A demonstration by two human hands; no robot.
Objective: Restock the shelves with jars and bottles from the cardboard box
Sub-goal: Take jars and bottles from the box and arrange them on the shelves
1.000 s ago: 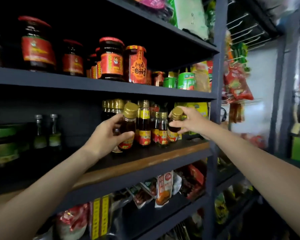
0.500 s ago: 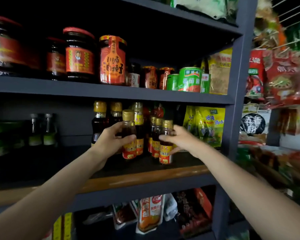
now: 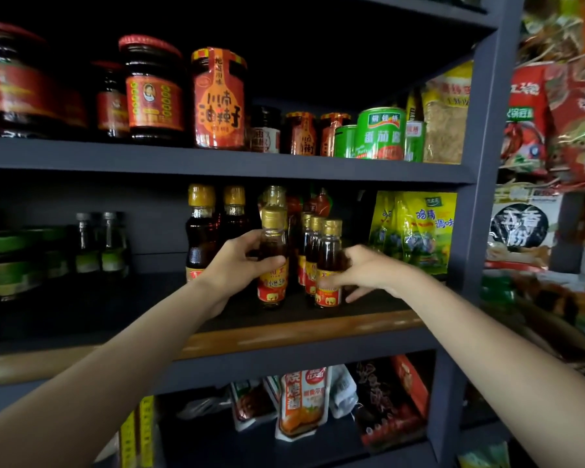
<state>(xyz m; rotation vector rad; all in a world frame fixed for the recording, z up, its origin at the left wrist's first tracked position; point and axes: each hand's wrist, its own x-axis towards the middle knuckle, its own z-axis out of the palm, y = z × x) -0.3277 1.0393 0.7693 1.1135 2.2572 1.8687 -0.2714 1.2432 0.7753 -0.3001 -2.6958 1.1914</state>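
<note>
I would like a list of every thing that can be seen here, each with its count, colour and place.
Small bottles: at least four, dark with gold caps, middle shelf front.
Tall bottles: at least two, dark, behind the left hand.
Jars: several, dark with red labels, top shelf.
Cans: about three, green, top shelf right.
Yellow bags: at least two, middle shelf right.
Clear bottles: two, middle shelf left.
Pouches: several, mixed colours, bottom shelf.
Shelf: dark, with a wooden edge.
Left hand: grip on one small bottle.
Right hand: fingers on the rightmost small bottle.
</note>
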